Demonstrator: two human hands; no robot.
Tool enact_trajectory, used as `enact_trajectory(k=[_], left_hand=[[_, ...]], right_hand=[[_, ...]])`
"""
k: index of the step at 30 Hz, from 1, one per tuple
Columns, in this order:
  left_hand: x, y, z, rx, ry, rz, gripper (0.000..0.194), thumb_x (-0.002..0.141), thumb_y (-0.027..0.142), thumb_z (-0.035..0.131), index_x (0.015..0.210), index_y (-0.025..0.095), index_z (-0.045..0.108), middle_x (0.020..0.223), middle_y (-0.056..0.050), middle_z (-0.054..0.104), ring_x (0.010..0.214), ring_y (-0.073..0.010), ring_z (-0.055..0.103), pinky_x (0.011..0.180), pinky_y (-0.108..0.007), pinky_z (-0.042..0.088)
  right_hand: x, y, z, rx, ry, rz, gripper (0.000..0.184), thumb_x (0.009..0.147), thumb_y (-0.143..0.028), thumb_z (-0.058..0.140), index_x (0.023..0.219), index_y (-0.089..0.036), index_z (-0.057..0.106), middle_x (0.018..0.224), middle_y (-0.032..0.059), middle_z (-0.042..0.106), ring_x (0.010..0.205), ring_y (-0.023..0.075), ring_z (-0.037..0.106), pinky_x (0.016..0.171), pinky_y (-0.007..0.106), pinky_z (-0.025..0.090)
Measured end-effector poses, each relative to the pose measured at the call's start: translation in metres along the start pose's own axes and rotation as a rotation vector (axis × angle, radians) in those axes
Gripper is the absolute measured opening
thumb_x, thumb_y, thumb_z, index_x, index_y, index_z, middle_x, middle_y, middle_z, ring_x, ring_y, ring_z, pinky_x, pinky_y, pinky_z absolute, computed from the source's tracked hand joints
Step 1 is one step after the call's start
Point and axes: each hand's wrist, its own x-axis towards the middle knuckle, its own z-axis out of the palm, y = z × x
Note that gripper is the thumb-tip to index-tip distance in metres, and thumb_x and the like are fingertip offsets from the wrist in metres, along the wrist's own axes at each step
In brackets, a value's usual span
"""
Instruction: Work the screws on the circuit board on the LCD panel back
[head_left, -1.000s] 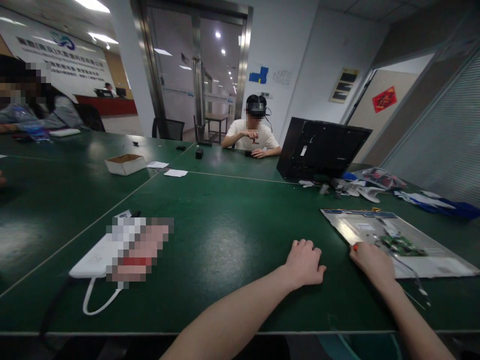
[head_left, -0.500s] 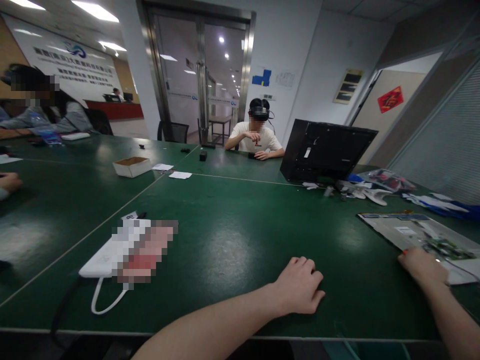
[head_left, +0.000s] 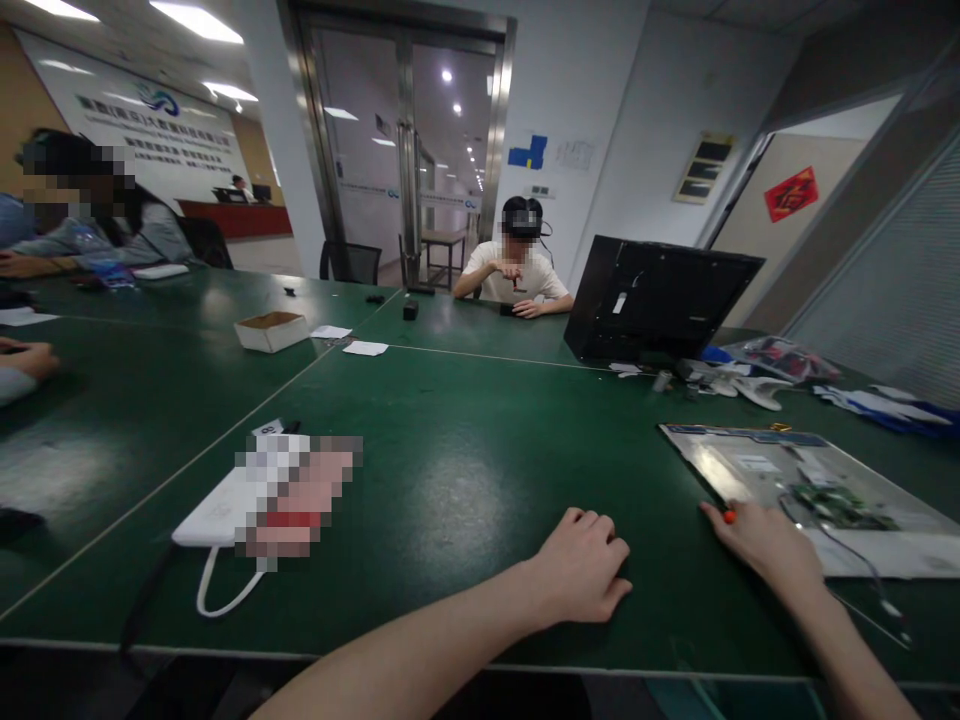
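My left hand (head_left: 585, 565) rests on the green tabletop with its fingers bent, its thumb apart, and nothing visible in it. To the right, my right hand (head_left: 772, 545) lies at the near left edge of a flat display panel (head_left: 724, 465). The fingers are closed on what looks like a screwdriver: an orange end (head_left: 729, 516) shows by the thumb, and a thin shaft seems to run out past the wrist. A green circuit board (head_left: 844, 505) with loose wires sits on the panel. How the hand touches the panel is hidden.
A white power bank (head_left: 225, 505) with a short cable lies left. A black screen housing (head_left: 660, 300) stands behind the panel, near scraps and bags (head_left: 780, 357). Farther off are an open box (head_left: 271, 332) and a person (head_left: 517, 265) seated opposite; another person's hand (head_left: 26, 362) is at left.
The panel has slid left across the table along with my right hand. My left hand has hardly moved. The camera has turned slightly.
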Motion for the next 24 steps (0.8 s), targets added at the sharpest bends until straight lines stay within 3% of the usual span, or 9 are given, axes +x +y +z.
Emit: enact_trajectory(k=[2, 6, 9, 11, 14, 17, 21, 24], left_hand=[[-0.003, -0.003, -0.005, -0.018, 0.0, -0.048, 0.031, 0.09, 0.04, 0.051, 0.102, 0.013, 0.06, 0.1, -0.011, 0.059, 0.097, -0.0256, 0.055, 0.09, -0.041, 0.042], [-0.007, -0.01, -0.017, -0.045, 0.074, -0.167, 0.031, 0.091, 0.039, 0.05, 0.103, 0.012, 0.06, 0.1, -0.012, 0.06, 0.097, -0.025, 0.056, 0.09, -0.038, 0.044], [-0.011, -0.021, -0.028, -0.059, 0.125, -0.244, 0.031, 0.093, 0.036, 0.048, 0.107, 0.011, 0.061, 0.104, -0.012, 0.062, 0.101, -0.025, 0.056, 0.093, -0.038, 0.044], [-0.015, -0.03, -0.035, -0.081, 0.144, -0.288, 0.031, 0.094, 0.033, 0.046, 0.109, 0.011, 0.061, 0.109, -0.013, 0.062, 0.105, -0.0245, 0.056, 0.096, -0.037, 0.043], [-0.021, -0.043, -0.044, -0.127, 0.158, -0.352, 0.033, 0.095, 0.031, 0.043, 0.115, 0.011, 0.059, 0.12, -0.014, 0.06, 0.115, -0.024, 0.053, 0.102, -0.036, 0.041], [-0.028, -0.055, -0.051, -0.157, 0.147, -0.386, 0.039, 0.097, 0.032, 0.038, 0.123, 0.009, 0.056, 0.13, -0.015, 0.056, 0.124, -0.0227, 0.049, 0.107, -0.033, 0.037], [-0.041, -0.07, -0.056, -0.1, 0.078, -0.436, 0.044, 0.098, 0.035, 0.035, 0.125, 0.006, 0.054, 0.133, -0.018, 0.053, 0.127, -0.0253, 0.046, 0.109, -0.036, 0.034], [-0.056, -0.08, -0.057, -0.017, 0.01, -0.474, 0.044, 0.098, 0.035, 0.033, 0.126, 0.007, 0.053, 0.135, -0.018, 0.052, 0.13, -0.0273, 0.044, 0.109, -0.039, 0.034]], right_hand=[[-0.025, -0.039, -0.014, -0.021, -0.088, -0.089, 0.055, 0.088, -0.058, 0.036, 0.094, -0.013, 0.068, 0.075, 0.0195, 0.069, 0.073, 0.0348, 0.068, 0.061, 0.039, 0.045], [-0.074, -0.108, -0.039, 0.001, -0.118, -0.237, 0.055, 0.09, -0.054, 0.037, 0.119, -0.011, 0.057, 0.09, 0.019, 0.071, 0.081, 0.0327, 0.069, 0.067, 0.038, 0.047], [-0.107, -0.155, -0.051, 0.096, -0.108, -0.358, 0.055, 0.091, -0.049, 0.04, 0.128, -0.009, 0.049, 0.125, 0.023, 0.059, 0.096, 0.0318, 0.067, 0.076, 0.037, 0.048], [-0.126, -0.185, -0.057, 0.149, -0.152, -0.408, 0.059, 0.089, -0.047, 0.044, 0.134, -0.009, 0.044, 0.134, 0.0244, 0.052, 0.1, 0.0313, 0.066, 0.08, 0.037, 0.048], [-0.152, -0.225, -0.069, 0.215, -0.225, -0.475, 0.068, 0.085, -0.053, 0.051, 0.135, -0.007, 0.044, 0.137, 0.0291, 0.046, 0.099, 0.0331, 0.066, 0.081, 0.04, 0.048], [-0.174, -0.259, -0.085, 0.279, -0.338, -0.554, 0.068, 0.081, -0.053, 0.055, 0.129, -0.005, 0.05, 0.122, 0.0305, 0.058, 0.088, 0.0349, 0.068, 0.074, 0.042, 0.051], [-0.197, -0.295, -0.105, 0.326, -0.382, -0.643, 0.091, 0.073, -0.052, 0.066, 0.142, -0.002, 0.034, 0.137, 0.0386, 0.039, 0.102, 0.0428, 0.062, 0.077, 0.05, 0.052], [-0.206, -0.317, -0.116, 0.305, -0.455, -0.73, 0.093, 0.074, -0.052, 0.066, 0.143, 0.001, 0.033, 0.134, 0.0415, 0.04, 0.108, 0.0465, 0.058, 0.076, 0.054, 0.053]])
